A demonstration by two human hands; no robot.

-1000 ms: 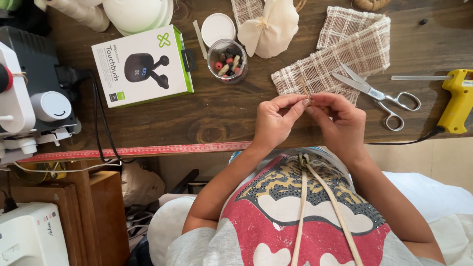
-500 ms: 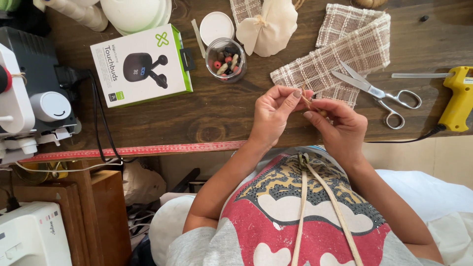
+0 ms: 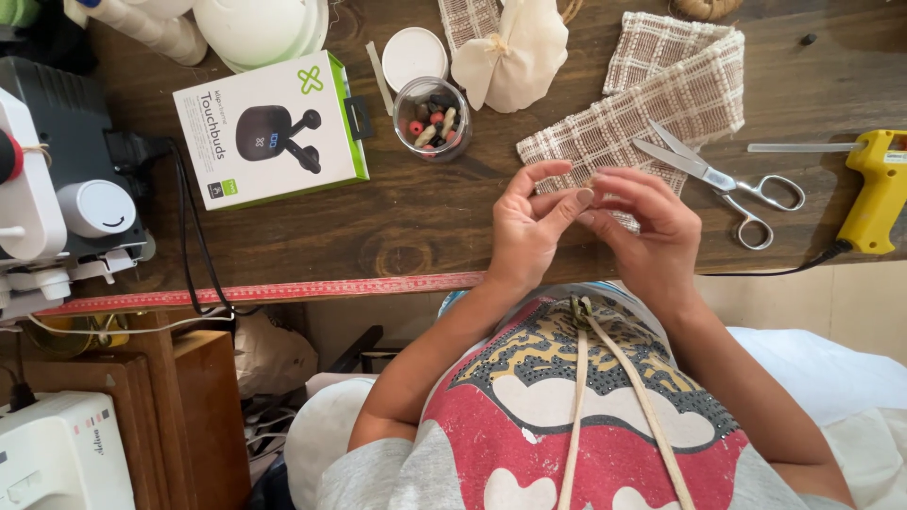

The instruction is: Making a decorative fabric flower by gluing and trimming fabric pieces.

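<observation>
My left hand (image 3: 529, 227) and my right hand (image 3: 642, 231) meet fingertip to fingertip above the wooden table's near edge. Between them they pinch a tiny pale piece (image 3: 588, 185); it is too small to tell what it is. The hands hover just in front of a folded beige checked cloth strip (image 3: 671, 94). A tan cord (image 3: 605, 378) hangs in two strands down my red printed shirt. A clear jar of mixed beads (image 3: 432, 118) stands open to the left of the hands, its white lid (image 3: 414, 57) behind it.
Scissors (image 3: 727, 184) lie on the cloth's right end, and a yellow glue gun (image 3: 879, 189) sits far right. A tied white cloth pouch (image 3: 515, 47), a white-and-green earbuds box (image 3: 274, 127), a sewing machine (image 3: 47, 189) and a red measuring tape (image 3: 283, 291) along the table edge are also here.
Both hands have stayed joined at the fingertips and shifted slightly up toward the checked cloth; the fingers have re-arranged around the tiny piece.
</observation>
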